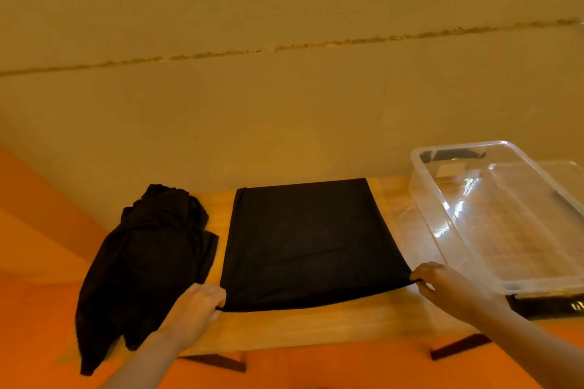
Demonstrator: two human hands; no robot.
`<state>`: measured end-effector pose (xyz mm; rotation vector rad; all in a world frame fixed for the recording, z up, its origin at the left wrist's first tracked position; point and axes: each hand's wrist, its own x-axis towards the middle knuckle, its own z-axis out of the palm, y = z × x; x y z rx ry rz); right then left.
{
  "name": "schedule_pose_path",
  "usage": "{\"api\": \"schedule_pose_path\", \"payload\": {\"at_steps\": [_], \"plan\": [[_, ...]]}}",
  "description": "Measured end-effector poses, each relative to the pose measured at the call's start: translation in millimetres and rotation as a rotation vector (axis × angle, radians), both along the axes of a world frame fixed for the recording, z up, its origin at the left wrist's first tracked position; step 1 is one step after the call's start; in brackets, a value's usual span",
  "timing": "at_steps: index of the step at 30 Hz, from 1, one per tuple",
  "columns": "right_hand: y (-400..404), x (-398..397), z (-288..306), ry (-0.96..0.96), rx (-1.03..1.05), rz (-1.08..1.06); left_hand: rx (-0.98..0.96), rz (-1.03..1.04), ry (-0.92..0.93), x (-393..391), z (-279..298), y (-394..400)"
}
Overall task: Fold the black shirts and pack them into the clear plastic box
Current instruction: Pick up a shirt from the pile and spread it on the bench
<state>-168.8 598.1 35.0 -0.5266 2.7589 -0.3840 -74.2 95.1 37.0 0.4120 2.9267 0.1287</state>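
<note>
A wooden table (316, 328) is seen carrying a folded black shirt (309, 246) at its middle, a crumpled black shirt (145, 268) draped over its left edge, and a clear plastic box (505, 214) at its right edge.

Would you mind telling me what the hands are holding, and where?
Both hold the folded black shirt: left hand pinches its near left corner, right hand its near right corner.

The clear plastic box (493, 214) is cut off by the right edge beyond the right hand (442, 286); a dark object under its near end cannot be identified; fingertips of the left hand (197, 308) are hidden under the pinched folded shirt (308, 243) corner.
</note>
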Motion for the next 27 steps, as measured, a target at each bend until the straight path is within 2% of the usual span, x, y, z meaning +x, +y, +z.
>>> {"api": "schedule_pose_path", "payload": {"at_steps": [6, 12, 15, 22, 27], "plan": [[-4.9, 48.9, -14.2, 0.022, 0.121, -0.065, 0.074, 0.020, -0.057, 45.0, -32.2, 5.4], [-10.6, 74.2, -18.6, -0.066, 0.148, -0.092, 0.206, 0.046, 0.000, 68.4, -31.6, 8.0], [-18.8, 73.2, -12.9, -0.046, 0.160, -0.099, 0.231, 0.066, 0.069, 65.9, -30.6, 9.5], [-69.9, 21.1, -15.1, 0.136, -0.006, -0.091, 0.237, 0.175, 0.225, -8.2, -36.3, 40.9], [-120.9, -43.9, -30.1, 0.147, -0.006, -0.118, 0.261, 0.338, 0.114, -84.0, -38.3, 77.1]]}}
